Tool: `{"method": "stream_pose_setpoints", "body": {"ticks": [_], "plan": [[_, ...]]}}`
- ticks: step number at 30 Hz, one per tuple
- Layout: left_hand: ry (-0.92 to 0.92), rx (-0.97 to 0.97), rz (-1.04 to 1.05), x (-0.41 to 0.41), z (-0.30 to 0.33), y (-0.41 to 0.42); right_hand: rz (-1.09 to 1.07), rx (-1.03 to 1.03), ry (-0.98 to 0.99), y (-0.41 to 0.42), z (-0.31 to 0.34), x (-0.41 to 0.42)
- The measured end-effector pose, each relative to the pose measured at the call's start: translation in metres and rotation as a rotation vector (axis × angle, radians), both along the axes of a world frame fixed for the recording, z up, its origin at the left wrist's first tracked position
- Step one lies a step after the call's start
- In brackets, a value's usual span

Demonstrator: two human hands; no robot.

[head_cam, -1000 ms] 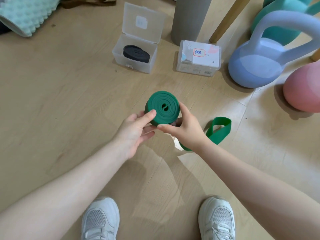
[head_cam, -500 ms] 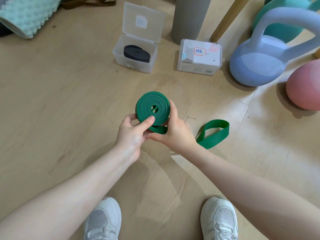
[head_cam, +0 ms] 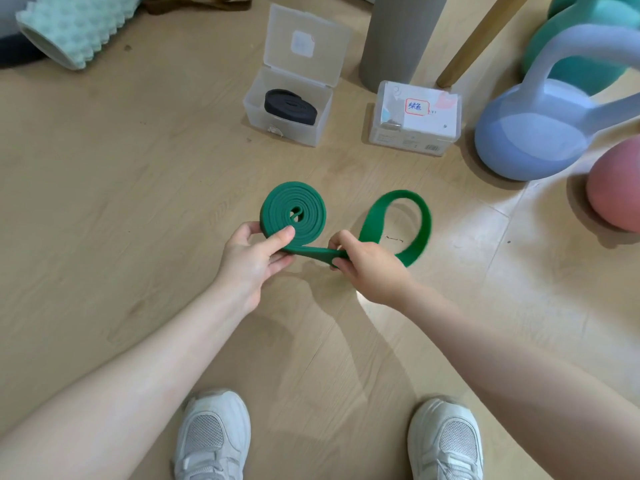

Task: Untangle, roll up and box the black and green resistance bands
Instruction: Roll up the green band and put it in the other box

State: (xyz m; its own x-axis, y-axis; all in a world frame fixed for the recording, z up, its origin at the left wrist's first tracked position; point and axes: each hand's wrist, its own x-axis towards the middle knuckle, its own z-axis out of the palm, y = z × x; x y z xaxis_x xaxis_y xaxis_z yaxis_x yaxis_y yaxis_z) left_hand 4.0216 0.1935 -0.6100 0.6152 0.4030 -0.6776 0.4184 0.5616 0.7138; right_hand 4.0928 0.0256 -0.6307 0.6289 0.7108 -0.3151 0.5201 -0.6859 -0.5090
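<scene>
My left hand (head_cam: 254,258) grips rolled part of green band (head_cam: 293,212), thumb on coil face, centre of frame. My right hand (head_cam: 369,265) pinches unrolled strip just right of it; loose loop curls toward right, blurred. Black band (head_cam: 289,106) lies rolled inside open clear box (head_cam: 287,128), upper centre. Closed box (head_cam: 415,119) with label beside it on right, both on floor (head_cam: 104,202)
</scene>
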Motion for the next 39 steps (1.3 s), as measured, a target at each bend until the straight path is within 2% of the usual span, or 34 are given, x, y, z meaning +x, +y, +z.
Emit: {"method": "stream_pose_setpoints", "body": {"ticks": [3,7,13,17,21,25,28,30,33,36,39], "plan": [[0.028,-0.022,-0.091,-0.005,-0.001,0.004,0.037,-0.028,0.072,-0.005,0.004,0.008],[0.052,-0.033,-0.24,-0.007,0.001,0.005,0.121,-0.076,-0.033,-0.017,0.006,0.014],[0.069,0.006,-0.511,0.013,0.012,0.013,0.112,0.027,-0.034,-0.018,0.016,0.027],[0.128,0.053,-0.678,0.027,0.013,0.021,-0.008,0.048,0.181,-0.014,0.013,0.03],[0.175,0.099,-0.878,0.028,0.013,0.024,-0.014,0.091,0.386,-0.018,0.01,0.025],[0.18,0.127,-0.961,0.031,0.022,0.029,-0.088,0.215,0.526,-0.017,0.012,0.02],[0.135,0.216,-0.894,0.039,0.029,0.027,-0.18,0.333,0.532,-0.013,0.017,0.019],[0.093,0.23,-0.693,0.042,0.031,0.019,-0.28,0.435,0.502,-0.009,0.024,0.02],[-0.035,-0.013,-0.367,0.038,0.03,-0.002,-0.434,0.543,0.375,0.002,0.035,0.02],[-0.135,-0.114,-0.186,0.031,0.028,-0.026,-0.563,0.535,0.222,0.017,0.035,0.009],[-0.088,-0.092,-0.037,0.029,0.026,-0.038,-0.586,0.439,0.102,0.027,0.034,-0.004]]}}
